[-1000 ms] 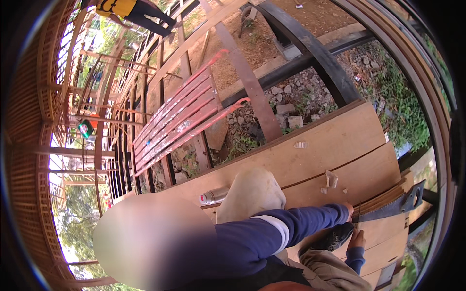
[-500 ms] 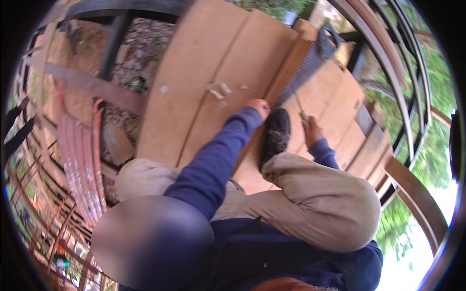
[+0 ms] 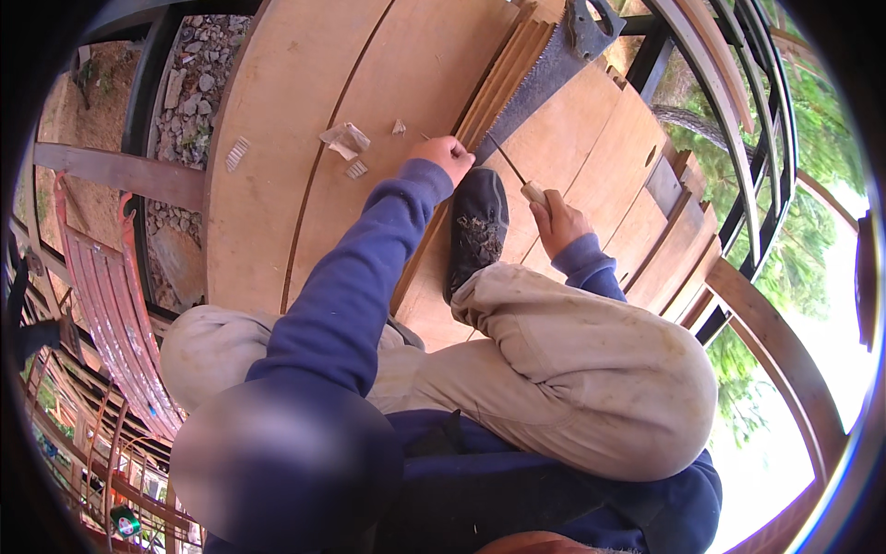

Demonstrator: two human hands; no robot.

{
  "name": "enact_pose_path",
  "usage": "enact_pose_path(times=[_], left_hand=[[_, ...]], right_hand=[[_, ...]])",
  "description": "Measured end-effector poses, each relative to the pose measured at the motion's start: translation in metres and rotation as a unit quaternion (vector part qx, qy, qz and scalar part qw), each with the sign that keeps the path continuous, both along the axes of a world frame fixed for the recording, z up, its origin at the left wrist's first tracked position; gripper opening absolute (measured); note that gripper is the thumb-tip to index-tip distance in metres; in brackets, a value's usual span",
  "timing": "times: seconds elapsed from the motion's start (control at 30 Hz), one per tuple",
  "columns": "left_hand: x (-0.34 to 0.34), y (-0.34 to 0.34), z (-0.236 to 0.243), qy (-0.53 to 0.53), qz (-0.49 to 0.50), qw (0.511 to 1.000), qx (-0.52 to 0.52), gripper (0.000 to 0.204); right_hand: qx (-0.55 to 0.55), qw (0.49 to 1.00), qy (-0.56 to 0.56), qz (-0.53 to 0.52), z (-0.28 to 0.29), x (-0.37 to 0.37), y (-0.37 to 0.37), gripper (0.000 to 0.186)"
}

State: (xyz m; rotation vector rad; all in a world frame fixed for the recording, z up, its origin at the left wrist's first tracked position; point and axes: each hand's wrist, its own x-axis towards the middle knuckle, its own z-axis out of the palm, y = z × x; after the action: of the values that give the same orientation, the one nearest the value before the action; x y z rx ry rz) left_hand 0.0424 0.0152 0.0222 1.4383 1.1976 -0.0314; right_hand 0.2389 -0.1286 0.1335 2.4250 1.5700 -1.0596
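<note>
A handsaw [image 3: 540, 92] with a grey handle lies slanting away from me, its toothed edge along a stack of thin wooden boards [image 3: 503, 65]. In my right hand [image 3: 563, 226] is a thin file [image 3: 513, 164], held by its pale wooden handle. The file's tip rests over or beside the blade near its narrow end; contact cannot be made out. My left hand [image 3: 447, 159] is closed at that narrow end, and its fingers hide whatever they grip. Between my hands, my dark shoe [image 3: 478, 226] stands beside the boards, its toe close to the blade.
Torn wrapper scraps [image 3: 345, 140] and small striped pieces [image 3: 237, 154] lie on the plank surface [image 3: 268, 102] at left. A reddish slatted chair [image 3: 115, 305] stands beyond its left edge. Curved railings [image 3: 711, 83] run along the right side, with short boards [image 3: 678, 249] near them.
The whole view has shifted, so things sit further left and higher. My right hand has tilted the file leftward, bringing its tip closer to the saw's narrow end. My left hand stays closed there.
</note>
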Motion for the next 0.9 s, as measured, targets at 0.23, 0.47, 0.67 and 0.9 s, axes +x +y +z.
enact_pose_path(times=[0.23,0.47,0.67,0.9], left_hand=[[0.027,0.001,0.015,0.088,-0.014,0.996,0.023,0.033],[0.031,0.008,0.013,0.112,-0.052,0.992,0.020,0.033],[0.029,0.015,0.023,0.119,-0.062,0.991,-0.002,0.031],[0.030,0.009,0.016,0.113,-0.062,0.991,0.021,0.033]], right_hand=[[-0.016,0.998,-0.025,0.047,0.005,0.003,0.005,0.030],[0.001,0.999,-0.012,0.049,0.005,0.013,0.001,0.030],[-0.034,0.998,-0.010,0.057,0.005,0.013,0.010,0.031],[-0.136,0.990,-0.017,0.033,0.006,0.004,0.029,0.035]])
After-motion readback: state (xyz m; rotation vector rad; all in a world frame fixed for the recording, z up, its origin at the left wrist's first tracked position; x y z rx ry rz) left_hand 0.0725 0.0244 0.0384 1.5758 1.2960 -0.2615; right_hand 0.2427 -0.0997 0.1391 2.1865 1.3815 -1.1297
